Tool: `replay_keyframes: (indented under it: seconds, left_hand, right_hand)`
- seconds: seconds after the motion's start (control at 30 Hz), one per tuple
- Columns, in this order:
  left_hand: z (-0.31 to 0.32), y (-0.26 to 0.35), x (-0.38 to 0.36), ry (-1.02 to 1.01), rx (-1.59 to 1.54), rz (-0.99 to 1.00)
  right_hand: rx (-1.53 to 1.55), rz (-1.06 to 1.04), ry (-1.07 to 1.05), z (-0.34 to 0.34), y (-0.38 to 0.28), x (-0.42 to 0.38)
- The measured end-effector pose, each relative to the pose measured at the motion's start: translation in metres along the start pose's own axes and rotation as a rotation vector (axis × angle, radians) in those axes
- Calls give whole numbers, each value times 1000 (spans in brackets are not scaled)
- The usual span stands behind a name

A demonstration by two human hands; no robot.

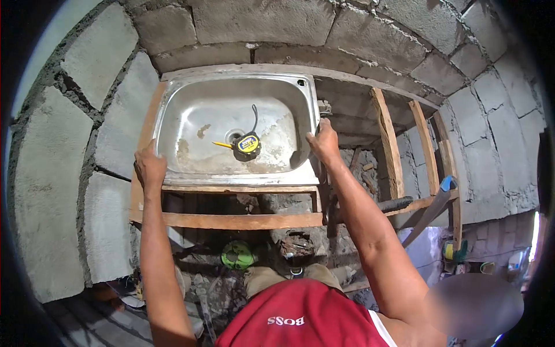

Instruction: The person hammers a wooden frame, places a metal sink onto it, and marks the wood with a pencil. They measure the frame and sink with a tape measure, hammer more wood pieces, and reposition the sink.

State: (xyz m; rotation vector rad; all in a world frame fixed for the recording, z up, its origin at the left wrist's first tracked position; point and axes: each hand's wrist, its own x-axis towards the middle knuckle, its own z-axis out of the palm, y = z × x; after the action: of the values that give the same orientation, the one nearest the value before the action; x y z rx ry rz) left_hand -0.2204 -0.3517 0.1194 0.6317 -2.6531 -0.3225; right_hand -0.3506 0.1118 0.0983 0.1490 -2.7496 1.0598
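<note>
A stainless steel sink (231,178) sits in a wooden frame against the block wall. My left hand (151,166) is closed on the sink's left edge near its front corner, right beside the frame's wood. On the opposite side, my right hand (325,143) grips the right rim, its fingers partly hidden below the edge. Inside the basin lie a yellow and black tape measure (247,146) with a dark wrist strap and a yellow pencil (222,144), close to the drain hole.
Wooden crosspieces (387,144) span the frame's right part. A hand saw (429,209) leans against the front rail (231,221), near a dark rod-like handle (396,204). Concrete block walls (260,22) enclose three sides. Below are a green round object (237,255) and rubble.
</note>
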Motion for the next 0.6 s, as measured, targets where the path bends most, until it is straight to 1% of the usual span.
replay_keyframes:
  seconds: [0.07, 0.1, 0.17, 0.2, 0.23, 0.27, 0.3, 0.4, 0.43, 0.47, 0.5, 0.57, 0.6]
  left_hand:
    - [-16, 15, -2, -161, 82, -96]
    - [-10, 12, -1, -160, 81, -94]
    - [11, 0, 0, -35, 150, -81]
    - [13, -2, 0, -34, 150, -79]
    - [16, -4, 2, -91, 192, -61]
    - [18, -6, 4, -144, 233, -43]
    - [20, -10, 6, -136, 230, -38]
    - [21, -9, 11, -157, 202, -20]
    - [13, -4, 11, -191, 191, -51]
    - [8, 1, 8, -226, 183, -85]
    - [11, -1, 8, -200, 188, -82]
    - [18, -9, 9, -179, 175, -60]
    - [20, -11, 12, -160, 167, -55]
  right_hand:
    - [-166, -87, 30, 5, 3, -1]
    - [-197, 14, -87, -1, -5, 1]
    - [-155, 57, -82, -2, -10, 1]
    - [-114, 97, -79, -1, -11, 0]
    - [-113, 93, -76, -2, -13, 1]
    - [-67, 203, -143, -3, -15, 3]
    - [-20, 317, -208, -5, -15, 4]
    - [8, 347, -184, 15, 9, 12]
    - [88, 352, -246, 9, 10, 14]
    - [114, 300, -273, 6, 12, 14]
    - [222, 325, -415, 3, 27, 26]
    - [275, 542, -651, -28, 24, 36]
    - [266, 583, -638, -59, 3, 31]
